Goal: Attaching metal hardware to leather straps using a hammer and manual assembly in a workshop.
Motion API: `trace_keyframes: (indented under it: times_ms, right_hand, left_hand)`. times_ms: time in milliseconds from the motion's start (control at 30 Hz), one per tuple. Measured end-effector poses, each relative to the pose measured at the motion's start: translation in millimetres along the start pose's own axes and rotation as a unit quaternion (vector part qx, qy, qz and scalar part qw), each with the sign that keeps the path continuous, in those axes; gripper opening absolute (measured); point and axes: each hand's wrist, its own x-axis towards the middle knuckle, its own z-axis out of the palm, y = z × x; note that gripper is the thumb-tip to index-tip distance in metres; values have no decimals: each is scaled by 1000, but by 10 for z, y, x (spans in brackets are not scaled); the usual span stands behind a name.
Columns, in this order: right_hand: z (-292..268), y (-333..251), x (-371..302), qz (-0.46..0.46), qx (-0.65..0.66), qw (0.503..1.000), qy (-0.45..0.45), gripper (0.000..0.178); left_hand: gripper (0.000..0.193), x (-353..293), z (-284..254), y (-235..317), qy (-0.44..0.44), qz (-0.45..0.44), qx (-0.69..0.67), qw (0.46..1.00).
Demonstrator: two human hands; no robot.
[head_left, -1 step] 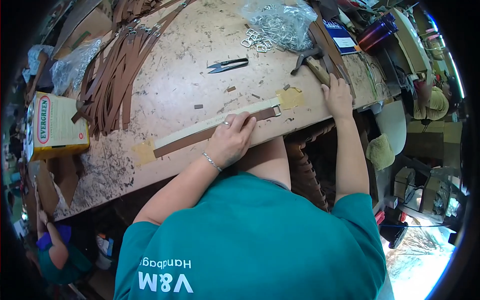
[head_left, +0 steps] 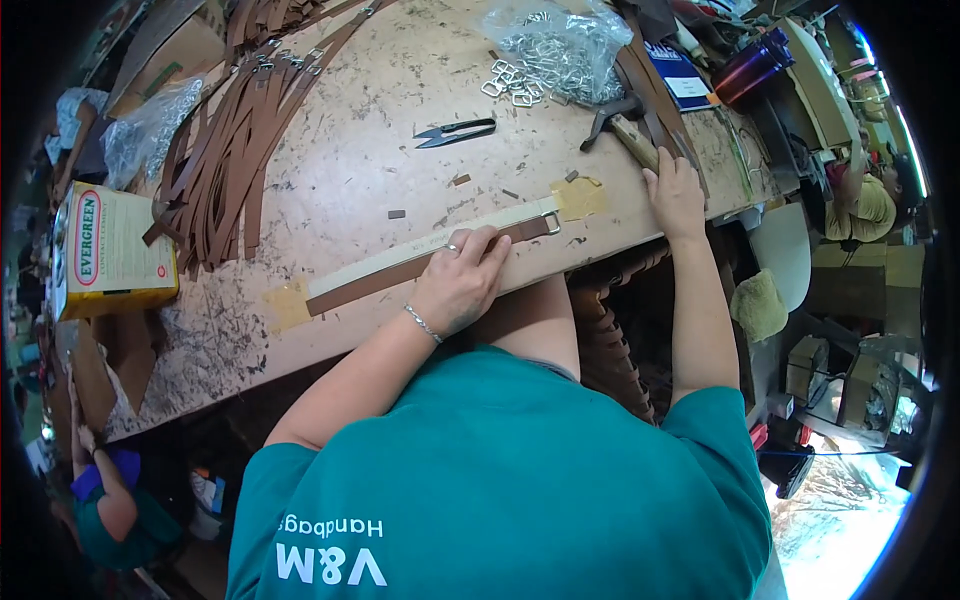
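Left hand (head_left: 463,277) on the brown strap (head_left: 375,283), right hand (head_left: 679,197) at the hammer (head_left: 632,140)

My left fingers are bent and lie on top of the strap; whether they also pinch it, I cannot tell. From this hand, the strap goes toward two o'clock, where it ends with a metal ring (head_left: 552,223), and on the other side nearly toward nine o'clock. A pale strip (head_left: 405,247) lies along its far edge. At two o'clock, farther, my right fingers touch the end of the hammer's handle; if they grasp it, I cannot see. The snips (head_left: 456,133) lie at twelve o'clock, and a heap of straps (head_left: 225,165) at ten.
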Motion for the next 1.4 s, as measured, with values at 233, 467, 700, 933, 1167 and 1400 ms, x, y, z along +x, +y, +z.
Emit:
trace_keyframes:
  times_ms: [233, 467, 700, 933, 1167, 1400]
  right_hand:
    - [-387, -70, -161, -27, 202, 965, 162, 46]
    - [-887, -779, -1070, -64, 347, 936, -1, 48]
    - [-1005, -884, -1060, -143, 408, 900, 61, 47]
    - [-719, -831, -1104, -124, 278, 948, -94, 51]
    - [-698, -742, -1070, -141, 338, 930, -41, 43]
    - [-720, -788, -1048, -132, 398, 907, 16, 48]
  left_hand:
    - [35, -69, -17, 29, -3, -19, 27, 999]
    - [39, -132, -31, 70, -16, 11, 77, 997]
    - [42, -149, 22, 76, -29, -9, 66, 997]
    - [41, -179, -12, 90, -34, -1, 75, 997]
    - [40, -137, -15, 83, -18, -17, 56, 998]
    - [41, -154, -26, 113, -27, -31, 46, 998]
